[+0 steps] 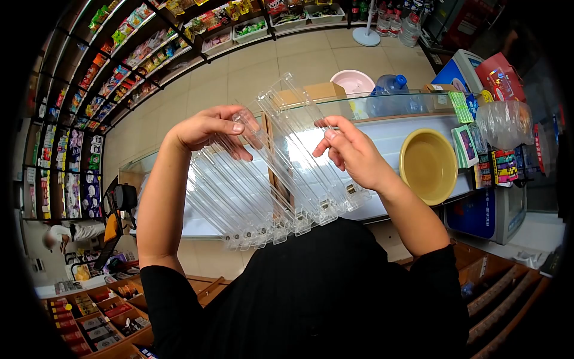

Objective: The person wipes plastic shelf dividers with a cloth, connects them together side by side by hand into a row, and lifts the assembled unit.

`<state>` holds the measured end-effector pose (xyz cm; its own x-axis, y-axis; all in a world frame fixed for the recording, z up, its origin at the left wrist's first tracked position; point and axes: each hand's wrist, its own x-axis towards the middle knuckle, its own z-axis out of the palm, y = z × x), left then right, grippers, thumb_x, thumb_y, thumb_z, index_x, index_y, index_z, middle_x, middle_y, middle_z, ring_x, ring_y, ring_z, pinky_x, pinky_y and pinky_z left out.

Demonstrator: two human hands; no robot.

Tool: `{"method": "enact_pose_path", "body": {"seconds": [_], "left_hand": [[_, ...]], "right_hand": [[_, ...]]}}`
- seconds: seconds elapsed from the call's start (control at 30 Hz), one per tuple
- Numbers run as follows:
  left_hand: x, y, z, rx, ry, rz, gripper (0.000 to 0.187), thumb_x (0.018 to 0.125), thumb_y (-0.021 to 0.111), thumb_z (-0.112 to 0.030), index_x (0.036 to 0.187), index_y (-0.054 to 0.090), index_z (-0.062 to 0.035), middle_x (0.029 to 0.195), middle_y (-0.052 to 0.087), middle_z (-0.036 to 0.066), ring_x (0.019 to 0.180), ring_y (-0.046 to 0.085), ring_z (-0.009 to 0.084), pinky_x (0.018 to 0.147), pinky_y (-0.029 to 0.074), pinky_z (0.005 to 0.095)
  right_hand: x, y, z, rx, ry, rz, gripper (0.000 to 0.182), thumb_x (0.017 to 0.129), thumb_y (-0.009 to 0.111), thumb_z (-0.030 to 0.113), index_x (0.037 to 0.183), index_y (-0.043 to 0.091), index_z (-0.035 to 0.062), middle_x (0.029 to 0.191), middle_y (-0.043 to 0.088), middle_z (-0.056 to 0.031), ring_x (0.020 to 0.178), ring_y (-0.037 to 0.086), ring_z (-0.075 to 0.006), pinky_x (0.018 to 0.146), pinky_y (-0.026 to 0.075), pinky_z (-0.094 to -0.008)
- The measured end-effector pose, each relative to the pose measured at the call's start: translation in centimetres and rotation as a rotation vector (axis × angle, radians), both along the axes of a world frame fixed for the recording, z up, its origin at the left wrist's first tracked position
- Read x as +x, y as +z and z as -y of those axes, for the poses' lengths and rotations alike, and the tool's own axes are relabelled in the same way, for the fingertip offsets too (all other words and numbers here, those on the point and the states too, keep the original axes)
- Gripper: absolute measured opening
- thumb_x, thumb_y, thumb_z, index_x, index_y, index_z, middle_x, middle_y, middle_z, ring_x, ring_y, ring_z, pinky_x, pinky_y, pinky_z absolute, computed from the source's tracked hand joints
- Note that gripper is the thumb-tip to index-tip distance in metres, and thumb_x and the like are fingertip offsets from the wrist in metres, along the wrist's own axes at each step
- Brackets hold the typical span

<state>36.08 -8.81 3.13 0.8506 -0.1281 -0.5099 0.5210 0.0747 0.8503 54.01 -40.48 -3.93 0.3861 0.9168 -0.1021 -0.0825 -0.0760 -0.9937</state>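
A set of clear plastic shelf pusher tracks [263, 179] is held up in front of my chest, fanned out into several long channels. My left hand [209, 128] grips the upper left tracks with fingers curled over their top ends. My right hand [353, 152] pinches the right-hand tracks near their upper part, thumb and fingers closed on the plastic. The lower ends of the tracks rest near my black top [311, 287].
A glass-topped shop counter [394, 128] lies behind, bearing a yellow basin [427, 164], a pink basin [354, 81], a water jug [388, 90] and small packaged goods [502, 164]. Stocked shelves [113, 78] line the left. Another person [66, 233] bends at lower left.
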Motion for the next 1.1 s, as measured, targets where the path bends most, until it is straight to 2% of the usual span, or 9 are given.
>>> {"method": "enact_pose_path", "body": {"seconds": [0.07,0.13,0.17,0.23,0.33,0.77,0.97,1.03,1.1], "left_hand": [[0.0,0.0,0.1,0.013,0.007,-0.008,0.048,0.102,0.069,-0.027,0.138,0.057,0.0024,0.12,0.076,0.029,0.098,0.081,0.0403,0.081,0.067,0.0404],[0.1,0.0,0.3,0.026,0.015,-0.015,0.048,0.1,0.068,-0.027,0.136,0.057,0.0034,0.119,0.075,0.03,0.098,0.081,0.0412,0.081,0.067,0.0415],[0.1,0.1,0.4,0.032,0.009,-0.019,0.048,0.1,0.068,-0.027,0.136,0.057,0.0033,0.12,0.075,0.03,0.098,0.081,0.0407,0.081,0.067,0.041],[0.0,0.1,0.4,0.038,0.007,-0.024,0.048,0.101,0.068,-0.028,0.136,0.058,0.0032,0.12,0.075,0.031,0.098,0.081,0.0403,0.081,0.067,0.0406],[0.0,-0.1,0.3,0.034,-0.001,-0.019,0.047,0.101,0.068,-0.028,0.136,0.058,0.0026,0.12,0.075,0.031,0.098,0.081,0.0404,0.08,0.067,0.0403],[0.0,0.0,0.8,0.039,0.004,-0.03,0.048,0.102,0.068,-0.026,0.137,0.057,0.0033,0.12,0.075,0.032,0.097,0.081,0.0413,0.08,0.067,0.0411],[0.1,0.3,0.9,0.039,-0.004,-0.03,0.048,0.102,0.068,-0.026,0.138,0.057,0.0035,0.121,0.075,0.031,0.098,0.081,0.0419,0.08,0.067,0.0409],[0.2,0.5,1.1,0.043,-0.01,-0.032,0.048,0.102,0.068,-0.027,0.138,0.057,0.0034,0.121,0.075,0.031,0.098,0.081,0.0419,0.08,0.067,0.0406],[0.4,0.6,1.3,0.059,-0.029,-0.033,0.049,0.102,0.068,-0.028,0.139,0.056,0.0029,0.121,0.075,0.03,0.099,0.081,0.0415,0.08,0.067,0.0402]], "right_hand": [[0.0,0.1,-0.1,-0.001,0.006,-0.013,0.039,0.113,0.055,0.032,0.138,0.056,0.0024,0.096,0.077,-0.0085,0.074,0.058,-0.0103,0.074,0.051,-0.0288],[-0.1,0.2,-0.1,-0.033,0.009,0.045,0.051,0.103,0.074,0.033,0.138,0.055,0.0007,0.098,0.076,-0.0094,0.081,0.065,-0.0135,0.079,0.055,-0.0299],[-0.3,0.2,-0.1,-0.033,0.012,0.045,0.051,0.103,0.074,0.033,0.138,0.055,0.0007,0.098,0.076,-0.0094,0.081,0.065,-0.0135,0.079,0.055,-0.0299],[-0.5,0.2,-0.1,-0.041,0.049,0.21,0.071,0.087,0.093,0.031,0.137,0.053,-0.0001,0.101,0.074,-0.0109,0.09,0.071,-0.0181,0.084,0.058,-0.0327],[-0.3,0.0,-0.3,-0.092,0.068,0.134,0.082,0.077,0.1,0.029,0.138,0.052,0.0007,0.104,0.072,-0.0119,0.093,0.072,-0.02,0.083,0.06,-0.0348],[-0.2,0.1,-0.2,-0.117,0.104,0.02,0.072,0.081,0.097,0.02,0.132,0.05,0.0017,0.108,0.073,-0.016,0.089,0.072,-0.0162,0.08,0.06,-0.0324],[1.0,0.0,-1.3,-0.027,0.111,0.071,0.075,0.083,0.097,0.023,0.137,0.053,-0.005,0.109,0.073,-0.0144,0.094,0.072,-0.0166,0.084,0.059,-0.0321],[1.1,1.6,-2.4,-0.036,0.112,-0.057,0.065,0.085,0.093,0.012,0.135,0.056,-0.0041,0.109,0.073,-0.0108,0.093,0.071,-0.0146,0.085,0.058,-0.0294],[1.8,1.0,-4.2,0.0,0.108,-0.043,0.065,0.085,0.093,0.012,0.136,0.056,-0.0035,0.108,0.073,-0.0104,0.094,0.071,-0.0143,0.086,0.058,-0.0295]]}}
